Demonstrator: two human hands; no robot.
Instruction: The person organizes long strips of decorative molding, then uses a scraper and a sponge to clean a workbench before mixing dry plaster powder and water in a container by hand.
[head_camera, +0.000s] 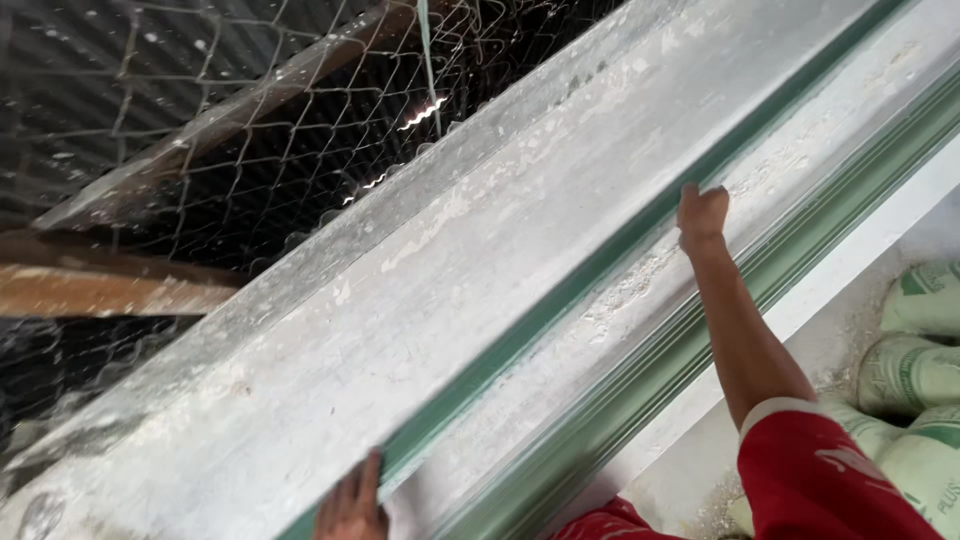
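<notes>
Two bare hands rest on a long grey panel (420, 330) that runs slantwise from the lower left to the upper right, dusted with white powder and edged in green. The right hand (702, 215) is curled shut over the green edge well up the panel, its arm in a red sleeve (820, 480). The left hand (352, 505), at the bottom of the view, lies with fingers stretched flat against the same edge, gripping nothing that I can see. A stack of similar green-edged sheets (640, 400) lies just beside it. Chain-link mesh (250, 130) hangs behind, and pale sacks (915, 370) sit at the lower right
</notes>
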